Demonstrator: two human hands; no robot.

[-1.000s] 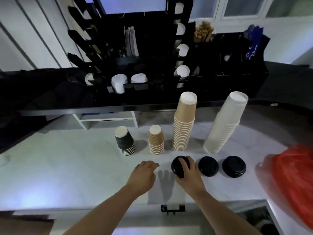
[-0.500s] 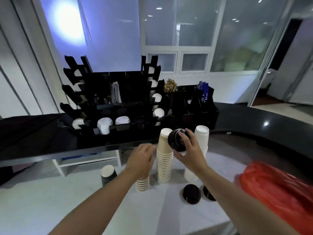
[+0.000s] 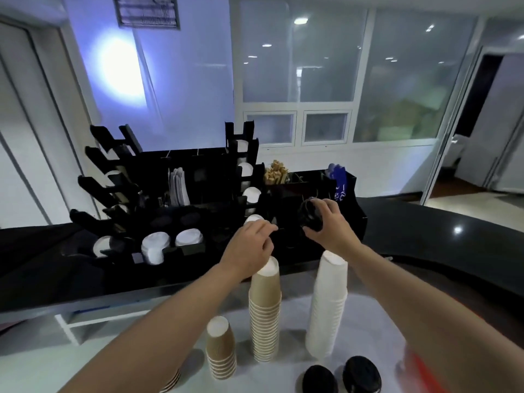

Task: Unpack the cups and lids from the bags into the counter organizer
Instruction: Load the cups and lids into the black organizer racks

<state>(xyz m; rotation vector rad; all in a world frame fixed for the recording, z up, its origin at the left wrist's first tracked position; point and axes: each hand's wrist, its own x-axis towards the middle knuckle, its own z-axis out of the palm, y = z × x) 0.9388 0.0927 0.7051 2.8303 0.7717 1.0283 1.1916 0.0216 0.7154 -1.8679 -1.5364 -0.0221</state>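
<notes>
My right hand (image 3: 329,228) grips a stack of black lids (image 3: 310,215) and holds it in front of the black counter organizer (image 3: 209,194), at its right part. My left hand (image 3: 249,251) hovers just left of it with fingers loosely curled, holding nothing. On the white counter stand upside-down stacks: a tall brown cup stack (image 3: 265,310), a tall white cup stack (image 3: 329,304) and a short brown cup stack (image 3: 221,347). Two more black lid stacks (image 3: 319,380) (image 3: 361,375) lie at the bottom.
White lids (image 3: 156,245) sit in the organizer's lower slots, with napkins (image 3: 178,185), wooden stirrers (image 3: 275,173) and blue packets (image 3: 340,180) behind. A red bag (image 3: 419,367) shows at the lower right. The raised black bar top (image 3: 425,236) runs to the right.
My right hand lifted the black lid stack off the counter and carried it up and forward to the organizer. My left hand rose alongside it. My view tilted upward.
</notes>
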